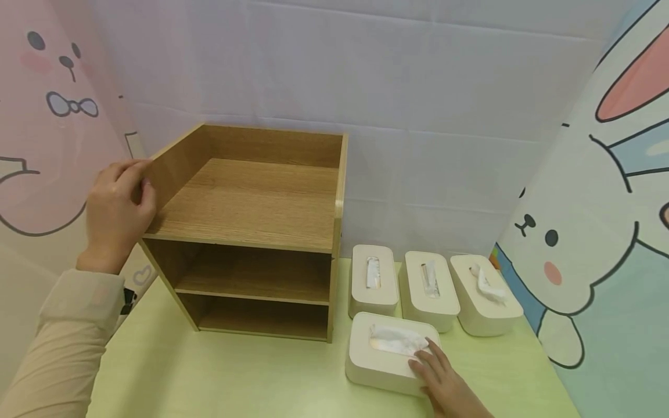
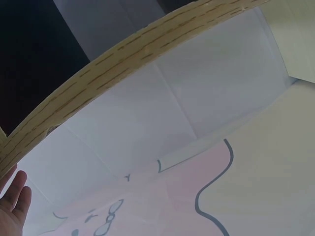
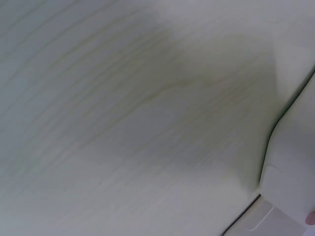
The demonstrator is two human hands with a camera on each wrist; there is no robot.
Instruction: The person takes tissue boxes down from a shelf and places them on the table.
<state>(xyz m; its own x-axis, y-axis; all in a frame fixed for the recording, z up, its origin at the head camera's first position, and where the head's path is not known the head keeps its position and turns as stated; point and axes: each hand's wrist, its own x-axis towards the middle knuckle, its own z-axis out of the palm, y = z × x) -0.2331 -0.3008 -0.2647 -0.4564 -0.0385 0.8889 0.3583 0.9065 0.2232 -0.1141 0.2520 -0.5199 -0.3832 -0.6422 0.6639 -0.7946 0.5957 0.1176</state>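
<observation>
A light wooden shelf unit (image 1: 251,203) with side walls around its top and two compartments below stands on the table. My left hand (image 1: 119,200) grips the top edge of its left side panel (image 2: 123,61); in the left wrist view fingers (image 2: 19,196) show beside that panel. A cream tissue box (image 1: 387,371), a white tissue in its slot, lies crosswise right of the shelf. My right hand (image 1: 444,377) rests on its right end, fingers nearly straight over the top; the thumb is hidden. The right wrist view catches a corner of a tissue box (image 3: 290,162).
Behind the crosswise box stand three more cream tissue boxes: one (image 1: 373,284) beside the shelf, one (image 1: 428,287) in the middle, one (image 1: 486,293) at the right. A pale green table (image 1: 235,377) carries everything. White and cartoon-printed cloths (image 1: 444,116) hang behind and at both sides.
</observation>
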